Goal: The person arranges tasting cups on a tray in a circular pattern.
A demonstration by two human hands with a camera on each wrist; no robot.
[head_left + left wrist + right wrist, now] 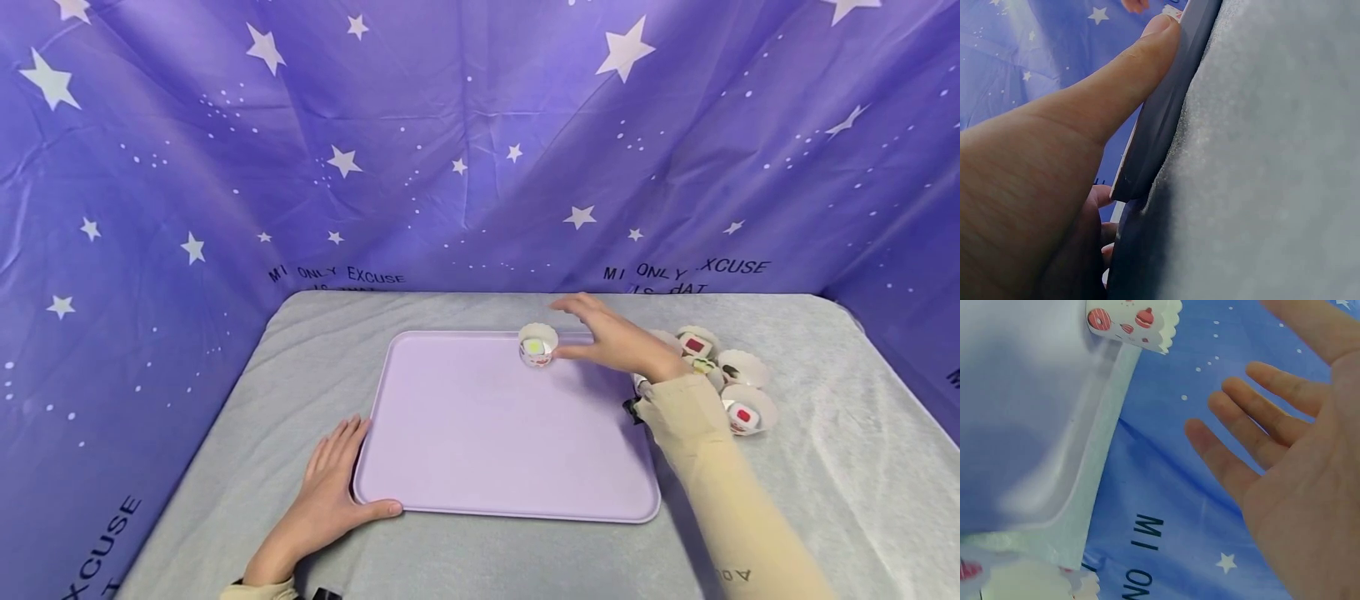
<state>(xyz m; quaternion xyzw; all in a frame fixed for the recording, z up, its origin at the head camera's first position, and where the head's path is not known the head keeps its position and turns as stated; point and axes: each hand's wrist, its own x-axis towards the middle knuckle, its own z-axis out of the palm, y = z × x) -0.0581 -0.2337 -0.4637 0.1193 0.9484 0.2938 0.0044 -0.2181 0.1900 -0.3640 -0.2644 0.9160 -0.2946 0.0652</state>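
Note:
A pale purple tray (495,442) lies flat on the table. At its far edge stands a small white paper baking cup (528,357), its scalloped rim and red dessert prints clear in the right wrist view. Inside the cup sits a white block with a yellow-green square (535,347). My right hand (611,335) is just right of this cup, thumb near its side, fingers spread and holding nothing. Around the tray's near left corner, my left hand (327,487) rests with its thumb (1141,59) on the rim and its straight fingers along the left side.
Several more baking cups (744,367) cluster right of the tray, partly hidden behind the right forearm; one holds a white block with a red mark (743,416). A grey cloth (847,500) covers the table. Behind hangs a purple star-printed curtain (465,108).

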